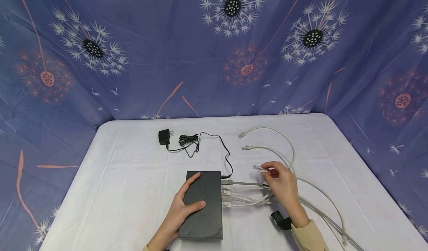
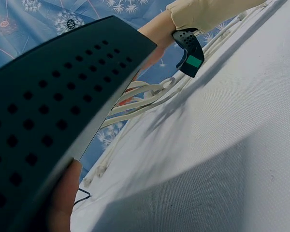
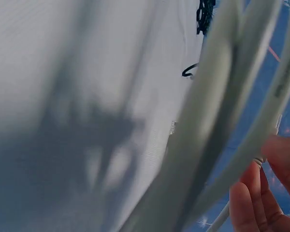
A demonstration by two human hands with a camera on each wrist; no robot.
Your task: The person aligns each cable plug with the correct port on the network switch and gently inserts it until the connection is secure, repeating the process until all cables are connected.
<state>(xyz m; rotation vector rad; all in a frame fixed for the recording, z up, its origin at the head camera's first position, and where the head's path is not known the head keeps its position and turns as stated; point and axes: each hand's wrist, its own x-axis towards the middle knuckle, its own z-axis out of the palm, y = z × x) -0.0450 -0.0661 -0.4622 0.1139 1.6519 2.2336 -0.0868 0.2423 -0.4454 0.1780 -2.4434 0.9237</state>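
In the head view a dark grey network switch (image 1: 210, 215) is held by my left hand (image 1: 178, 210), thumb on its top and fingers at its left side. Several network cables (image 1: 249, 195) and a thin black power cord (image 1: 224, 152) are plugged into its right side. Right of it, my right hand (image 1: 282, 182) pinches a network cable near its clear plug (image 1: 258, 168), which points left, apart from the switch. The left wrist view shows the switch's vented side (image 2: 58, 96). Blurred cables (image 3: 203, 135) cross the right wrist view, partly covering the pinching fingers.
A black power adapter (image 1: 164, 137) and its bundled cord (image 1: 188, 139) lie at the back of the white table (image 1: 133, 176). Two loose cable plugs (image 1: 242, 135) lie back right. More cables (image 1: 321, 206) trail off to the front right. A patterned curtain (image 1: 150, 50) stands behind.
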